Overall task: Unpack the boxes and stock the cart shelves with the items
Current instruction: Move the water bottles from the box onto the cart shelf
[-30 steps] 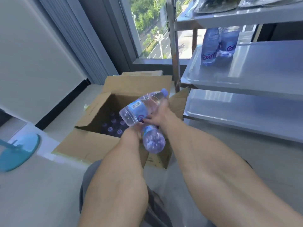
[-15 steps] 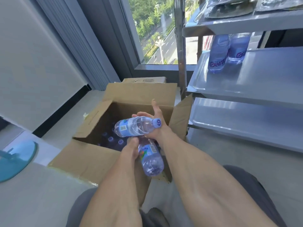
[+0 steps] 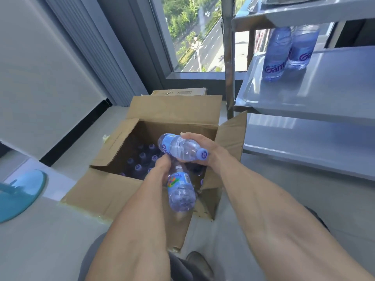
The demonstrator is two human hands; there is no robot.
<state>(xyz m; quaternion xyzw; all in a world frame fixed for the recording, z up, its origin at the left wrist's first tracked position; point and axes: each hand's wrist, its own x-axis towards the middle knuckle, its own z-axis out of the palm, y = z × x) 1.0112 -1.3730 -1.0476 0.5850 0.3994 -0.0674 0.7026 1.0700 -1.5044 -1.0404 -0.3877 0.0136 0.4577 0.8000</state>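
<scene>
Left hand [image 3: 162, 167] grips lower bottle [image 3: 180, 191] by its neck, base toward camera. Right hand [image 3: 203, 149] curls round upper bottle [image 3: 180, 148], lying sideways over open box [image 3: 113, 191] of capped bottles. Beyond, 2 bottles [image 3: 284, 51] stand on cart shelf [image 3: 334, 92].

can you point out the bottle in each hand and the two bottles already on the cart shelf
bottle in right hand [image 3: 178, 148], head view, on its clear body
bottle in left hand [image 3: 181, 196], head view, on its lower body
shelf bottles [image 3: 276, 57], head view, on the nearer bottle's label
</scene>
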